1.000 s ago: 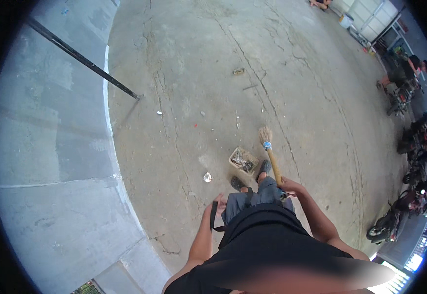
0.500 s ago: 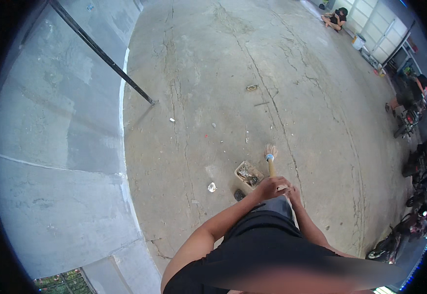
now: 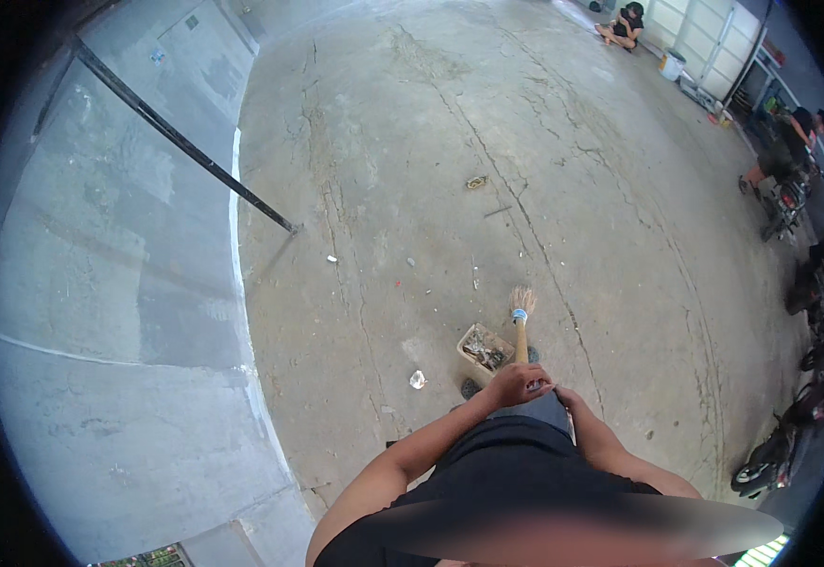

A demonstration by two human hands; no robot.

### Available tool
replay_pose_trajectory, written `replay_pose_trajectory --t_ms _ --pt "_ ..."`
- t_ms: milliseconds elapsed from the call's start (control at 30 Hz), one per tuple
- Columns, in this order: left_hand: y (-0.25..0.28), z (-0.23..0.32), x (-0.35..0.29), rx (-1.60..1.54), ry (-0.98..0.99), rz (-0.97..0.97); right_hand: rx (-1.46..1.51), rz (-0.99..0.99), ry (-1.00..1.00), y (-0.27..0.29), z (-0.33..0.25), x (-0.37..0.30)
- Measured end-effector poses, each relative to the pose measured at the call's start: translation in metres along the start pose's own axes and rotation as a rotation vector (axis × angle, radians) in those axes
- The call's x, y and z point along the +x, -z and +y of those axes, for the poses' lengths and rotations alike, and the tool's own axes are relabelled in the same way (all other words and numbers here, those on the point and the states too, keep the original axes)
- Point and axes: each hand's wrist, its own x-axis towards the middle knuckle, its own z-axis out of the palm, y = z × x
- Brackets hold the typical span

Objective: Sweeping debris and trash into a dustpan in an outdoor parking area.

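A short broom (image 3: 522, 333) with pale straw bristles and a blue band points away from me, its bristle end just beyond a tan tub. My left hand (image 3: 516, 384) is closed around the handle end, close to my body. Right beside it is my right hand (image 3: 571, 399), its fingertips near the left fingers; how they are bent is hard to make out. Left of the handle sits the tan rectangular tub (image 3: 464, 348), with grey and brown debris (image 3: 489, 353) inside.
A crumpled white scrap (image 3: 418, 379) and small litter lie on cracked concrete. A dark pole (image 3: 185, 142) slants by the grey wall on the left. Motorcycles (image 3: 814, 387) line the right side. One person (image 3: 623, 28) sits far off; another (image 3: 790, 146) stands by a motorcycle.
The view has shifted, so the floor things appear lower. Both hands appear lower too, with the left still on the broom handle. The broom has barely moved relative to the tub.
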Motion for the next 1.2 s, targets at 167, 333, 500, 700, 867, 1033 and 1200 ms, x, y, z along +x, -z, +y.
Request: replay_pose_trajectory --t_ms 167,333,500,700,867,1033,1200 --pt "0.001 0.001 -0.002 0.009 0.042 -0.008 0.115 -0.103 0.016 -0.009 -0.015 -0.005" --pt "0.001 0.000 -0.002 -0.040 0.043 -0.001 0.233 -0.178 0.027 -0.010 -0.024 -0.009" --pt "0.000 0.000 0.001 -0.017 -0.019 0.009 0.337 -0.260 0.043 -0.013 -0.021 -0.017" --pt "-0.005 0.000 0.016 0.096 -0.076 -0.045 0.460 -0.366 0.064 -0.020 -0.067 -0.014" --pt "-0.008 0.006 0.039 0.118 -0.154 -0.069 0.554 -0.460 0.083 -0.043 -0.086 -0.021" --pt "-0.006 -0.011 0.033 0.024 -0.168 0.100 0.657 -0.552 0.134 -0.022 -0.132 -0.019" --pt "-0.009 -0.118 -0.038 0.304 0.303 0.475 0.742 -0.196 0.035 0.027 -0.177 -0.070"
